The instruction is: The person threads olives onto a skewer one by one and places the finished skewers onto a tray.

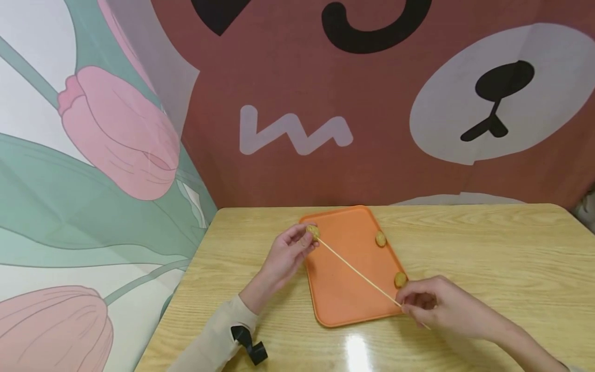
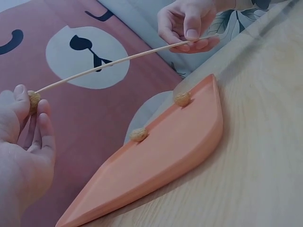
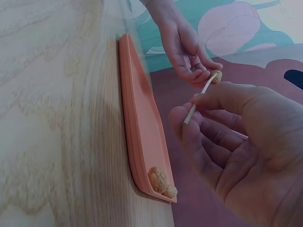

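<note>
My left hand (image 1: 284, 258) pinches a small golden-brown ball (image 1: 313, 231) with a rough surface, like a meatball, between thumb and fingers above the tray's far left corner. A thin wooden skewer (image 1: 358, 271) slants from that ball to my right hand (image 1: 448, 307), which pinches it near its other end. The skewer's far tip meets the ball; how deep it goes in is hidden. Two similar balls, one farther back (image 1: 380, 238) and one nearer (image 1: 400, 280), lie along the right side of an orange tray (image 1: 346, 305). In the left wrist view, both loose balls (image 2: 138, 135) rest apart.
A light wood table (image 1: 492, 248) carries the tray. Behind it hangs a cloth printed with a brown bear (image 1: 297, 181), and a tulip-patterned cloth (image 1: 125, 134) is on the left. A black strap (image 1: 251, 346) dangles from the left sleeve.
</note>
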Demonstrator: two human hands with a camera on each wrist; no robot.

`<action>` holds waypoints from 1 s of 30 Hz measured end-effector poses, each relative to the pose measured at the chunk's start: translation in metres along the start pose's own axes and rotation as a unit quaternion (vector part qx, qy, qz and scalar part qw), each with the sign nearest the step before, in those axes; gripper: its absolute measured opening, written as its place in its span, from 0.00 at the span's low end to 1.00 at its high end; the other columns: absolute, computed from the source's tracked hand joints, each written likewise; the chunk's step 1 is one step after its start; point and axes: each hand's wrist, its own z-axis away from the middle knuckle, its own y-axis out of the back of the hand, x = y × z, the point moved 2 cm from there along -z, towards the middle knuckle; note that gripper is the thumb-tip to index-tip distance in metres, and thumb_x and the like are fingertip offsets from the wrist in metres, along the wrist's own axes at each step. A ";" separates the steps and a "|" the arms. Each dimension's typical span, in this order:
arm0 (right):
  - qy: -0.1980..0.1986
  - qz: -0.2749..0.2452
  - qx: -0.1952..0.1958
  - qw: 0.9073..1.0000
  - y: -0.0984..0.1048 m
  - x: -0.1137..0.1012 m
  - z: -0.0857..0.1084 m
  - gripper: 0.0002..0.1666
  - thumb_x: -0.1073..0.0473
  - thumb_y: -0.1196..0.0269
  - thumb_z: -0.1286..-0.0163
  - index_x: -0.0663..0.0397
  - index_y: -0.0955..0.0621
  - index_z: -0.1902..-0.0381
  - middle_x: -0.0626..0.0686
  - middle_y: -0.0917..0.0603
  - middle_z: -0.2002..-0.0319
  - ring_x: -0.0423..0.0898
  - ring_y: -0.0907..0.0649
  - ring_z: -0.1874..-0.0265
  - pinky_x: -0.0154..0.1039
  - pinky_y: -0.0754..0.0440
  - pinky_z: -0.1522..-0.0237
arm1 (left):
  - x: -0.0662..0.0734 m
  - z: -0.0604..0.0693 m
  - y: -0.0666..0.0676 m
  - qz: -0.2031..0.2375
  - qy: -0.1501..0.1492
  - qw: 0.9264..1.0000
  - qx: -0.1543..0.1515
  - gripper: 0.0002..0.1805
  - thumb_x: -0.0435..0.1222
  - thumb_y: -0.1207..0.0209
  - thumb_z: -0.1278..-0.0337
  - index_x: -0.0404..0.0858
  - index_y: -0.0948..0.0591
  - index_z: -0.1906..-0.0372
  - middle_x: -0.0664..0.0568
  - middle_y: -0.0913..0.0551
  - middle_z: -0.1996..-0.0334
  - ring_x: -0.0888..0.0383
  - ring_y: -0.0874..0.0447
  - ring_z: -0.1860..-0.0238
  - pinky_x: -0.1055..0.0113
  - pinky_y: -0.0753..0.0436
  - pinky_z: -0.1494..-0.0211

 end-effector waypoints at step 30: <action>0.014 0.027 0.029 0.999 -0.015 0.000 -0.002 0.09 0.69 0.38 0.25 0.49 0.16 0.56 0.45 0.19 0.73 0.38 0.21 0.79 0.36 0.19 0.80 | -0.003 0.005 -0.004 -0.023 -0.022 0.999 -0.027 0.06 0.27 0.37 0.33 0.38 0.14 0.57 0.35 0.26 0.40 0.53 0.16 0.57 0.61 0.17 0.45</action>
